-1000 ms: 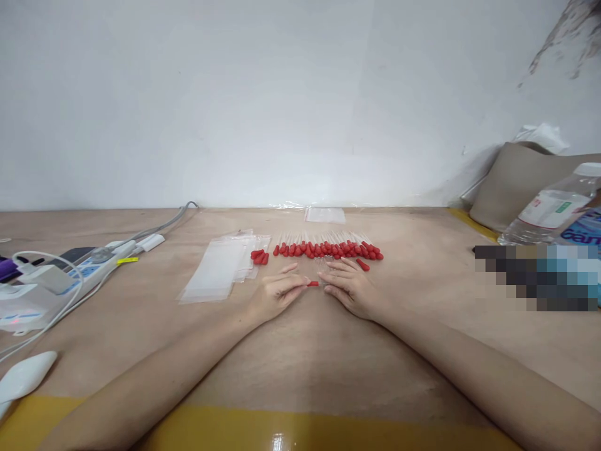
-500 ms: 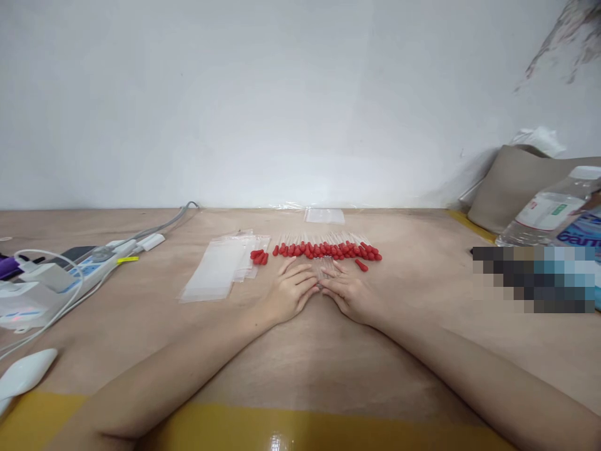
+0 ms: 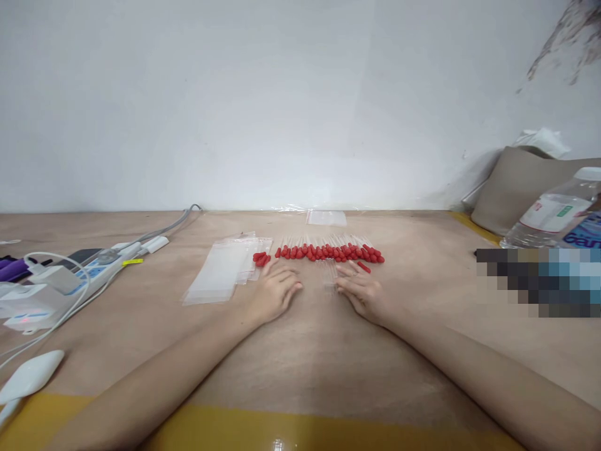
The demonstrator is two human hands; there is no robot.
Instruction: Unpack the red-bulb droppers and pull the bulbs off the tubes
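Observation:
My left hand [image 3: 278, 290] rests on the table with its fingers stretched out and nothing in it. Opposite it, my right hand [image 3: 365, 290] is open too, its fingertips touching or close beside a bunch of thin clear tubes [image 3: 330, 275] lying between the hands. Behind them runs a row of clear droppers with red rubber bulbs [image 3: 323, 252], bulbs toward me. A single red bulb [image 3: 364, 267] lies by my right fingers. Several loose red bulbs [image 3: 261, 259] are just beyond my left fingertips, beside flat clear plastic bags [image 3: 213, 272].
Another small clear bag [image 3: 327, 218] lies near the wall. At left are a power strip [image 3: 96, 272] with plugs and cables, and a white device [image 3: 32, 376]. A plastic bottle [image 3: 551, 213] and a grey-brown container [image 3: 498, 191] stand at right. Yellow tape [image 3: 235, 426] marks the near edge.
My hands have moved apart: the left has gone left, away from the clear tubes, and the right slightly right. The tubes between them now show more fully. The view has shifted slightly.

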